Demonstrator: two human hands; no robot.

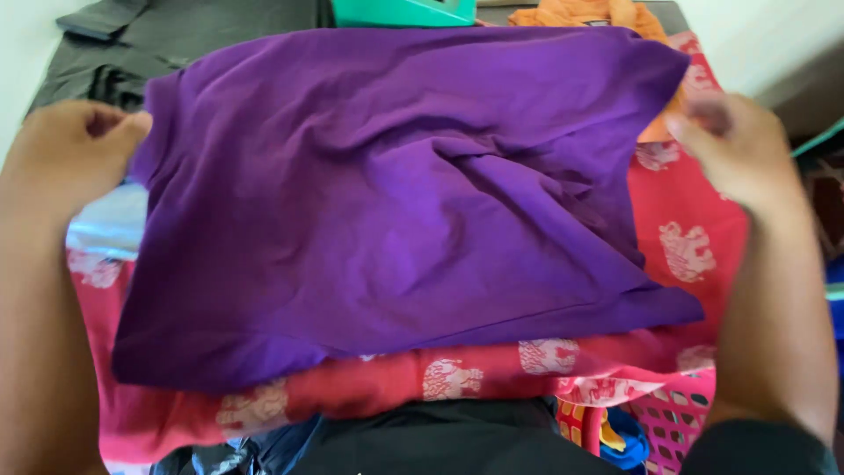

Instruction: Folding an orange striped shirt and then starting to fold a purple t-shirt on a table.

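Note:
A purple cloth lies spread out in the middle, wrinkled, over a red cloth with pale elephant prints. My left hand pinches the purple cloth's far left corner. My right hand grips its far right corner, slightly blurred. Both forearms run down the sides of the view.
Dark grey fabric covers the surface behind. A teal box and an orange cloth sit at the far edge. A pink plastic lattice basket with colourful items is at the lower right. Black fabric lies near me.

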